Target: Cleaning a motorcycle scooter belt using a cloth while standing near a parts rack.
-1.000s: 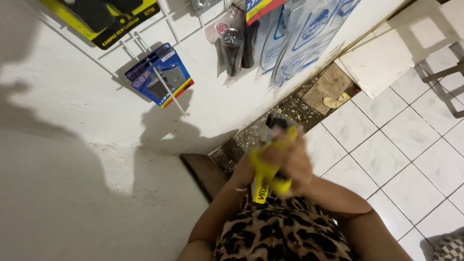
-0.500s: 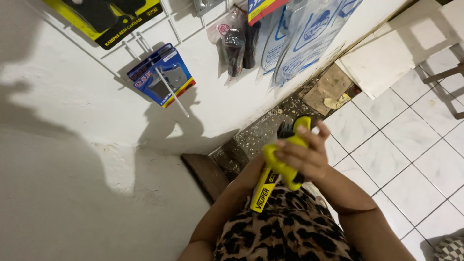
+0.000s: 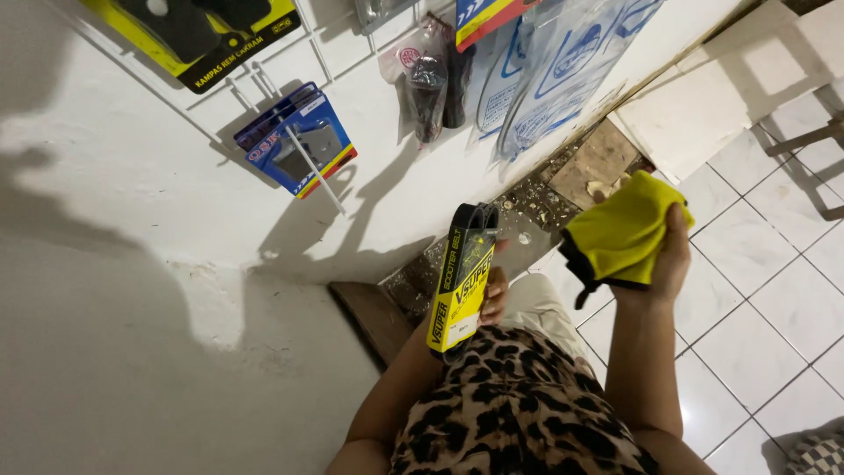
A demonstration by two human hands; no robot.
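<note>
Left hand (image 3: 494, 297) grips an upright yellow-sleeved black scooter belt (image 3: 462, 286); right hand (image 3: 670, 255), well apart, clutches a yellow cloth (image 3: 620, 236).

The left hand (image 3: 495, 295) grips a black belt in a yellow and black card sleeve (image 3: 462, 280), held upright in front of the white wall (image 3: 176, 202). The right hand (image 3: 670, 255) clutches a yellow cloth (image 3: 622, 236) above the white tiled floor (image 3: 747, 317), apart from the belt. A blue packet (image 3: 299, 145) hangs on a wall hook, with clear bags (image 3: 545, 79) near it
</note>
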